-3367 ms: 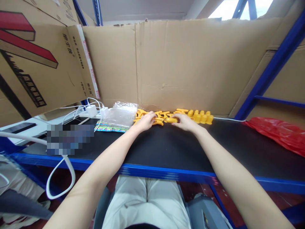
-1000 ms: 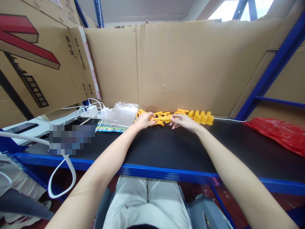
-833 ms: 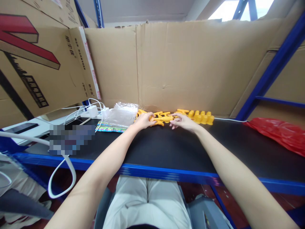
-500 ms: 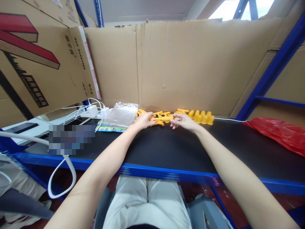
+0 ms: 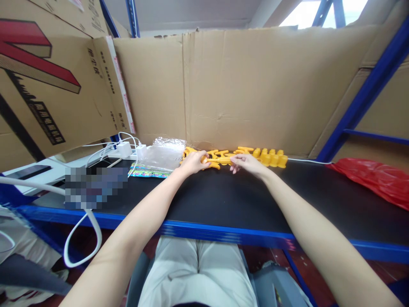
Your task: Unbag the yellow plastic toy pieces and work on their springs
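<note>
A heap of small yellow plastic parts (image 5: 220,157) lies at the back of the black shelf top (image 5: 223,196), against the cardboard wall. To its right stands a neat row of joined yellow parts (image 5: 270,157). My left hand (image 5: 191,163) is curled on a yellow piece at the left side of the heap. My right hand (image 5: 246,163) pinches the other end of a long yellow piece between the two hands, its fingers bent down.
A clear plastic bag (image 5: 162,153) lies on a colourful card left of the heap. White chargers and cables (image 5: 123,149) sit further left. A red plastic bag (image 5: 373,179) lies at the right. Cardboard sheets (image 5: 243,85) wall the back. Blue shelf posts (image 5: 361,98) rise on the right.
Both hands have stayed at the yellow heap with only small finger movements; my right hand has drawn slightly towards me.
</note>
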A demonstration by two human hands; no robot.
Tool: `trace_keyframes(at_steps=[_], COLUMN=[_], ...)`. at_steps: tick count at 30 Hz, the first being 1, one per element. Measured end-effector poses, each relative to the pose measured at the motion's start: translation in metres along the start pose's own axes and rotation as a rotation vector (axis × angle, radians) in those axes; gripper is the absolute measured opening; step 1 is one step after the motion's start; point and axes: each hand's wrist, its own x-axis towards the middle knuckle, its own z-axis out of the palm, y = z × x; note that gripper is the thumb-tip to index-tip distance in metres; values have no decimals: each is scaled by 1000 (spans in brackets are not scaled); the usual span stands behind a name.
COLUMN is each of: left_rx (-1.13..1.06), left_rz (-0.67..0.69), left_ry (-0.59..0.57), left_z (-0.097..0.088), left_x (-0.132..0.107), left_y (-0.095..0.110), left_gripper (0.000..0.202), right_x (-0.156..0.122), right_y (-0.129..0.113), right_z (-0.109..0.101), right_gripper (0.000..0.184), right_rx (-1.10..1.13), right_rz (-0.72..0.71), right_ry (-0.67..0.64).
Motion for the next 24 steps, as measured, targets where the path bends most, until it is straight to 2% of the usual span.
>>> trace_keyframes(at_steps=[9,13,16,20,22,24], left_rx=[20,-13,-65,3,86,140], left_rz=[5,5,0,88,115,127], left_ry=[-33,-44,-57,-97,-143,-195], left_z=[-2,-4,-2,7,12,16], left_x=[-1,-3,-5,-4,-3,-3], left_y=[0,3,2,-8,-14,-18], left_gripper=[35,57,69,47,35,29], right_x=[5,6,10,19,22,22], right_y=[8,4,6,21,32,43], right_z=[6,4,-7,-28,-36,-41], right_gripper=[31,22,21,27,37,42], right_rx=[202,360,401,346,186,-73], right_rz=[96,114,51,-77,-135,-183], right_ry=[35,122,272,635,806,872])
